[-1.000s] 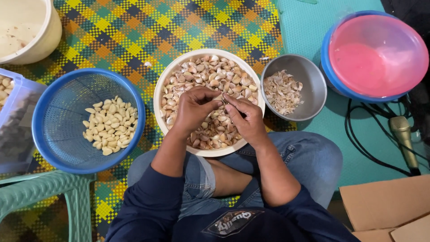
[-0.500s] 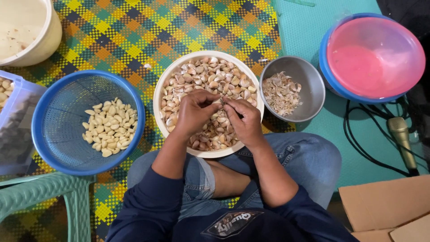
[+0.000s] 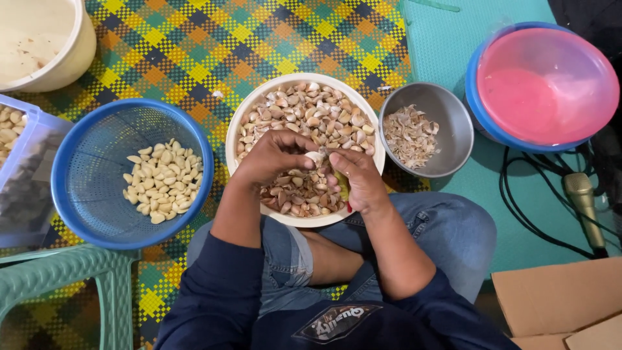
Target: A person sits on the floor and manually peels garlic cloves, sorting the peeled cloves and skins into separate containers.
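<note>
From the head view, looking straight down, the left hand (image 3: 275,155) and the right hand (image 3: 358,178) meet over a white bowl (image 3: 241,123) heaped with unpeeled garlic cloves (image 3: 311,113). Both hands are curled, fingertips drawn together, and between them they pinch a single garlic clove (image 3: 315,157) just above the pile; the right hand also seems to grip a small tool with a yellowish handle (image 3: 342,189), though it is mostly hidden by the fingers and I cannot tell what kind it is. The hands and forearms cover the near middle part of the bowl, so the cloves there cannot be seen. Just left of the white bowl, nearly touching it, sits a blue strainer basket (image 3: 84,194) holding a small heap of peeled pale cloves (image 3: 162,180). Just right of the bowl, a grey metal bowl (image 3: 453,120) holds papery skins (image 3: 407,135). Farther right stands a blue basin with a pink bowl (image 3: 551,84) nested inside. A cream tub (image 3: 71,58) sits at the upper left, a clear container (image 3: 26,175) at the left edge, a green plastic stool (image 3: 65,279) at the lower left, and cardboard (image 3: 564,298) at the lower right. Everything rests on a chequered woven mat (image 3: 214,45), with black cables (image 3: 525,194) and a microphone (image 3: 582,194) on the teal floor beside the person's denim-clad knees.
</note>
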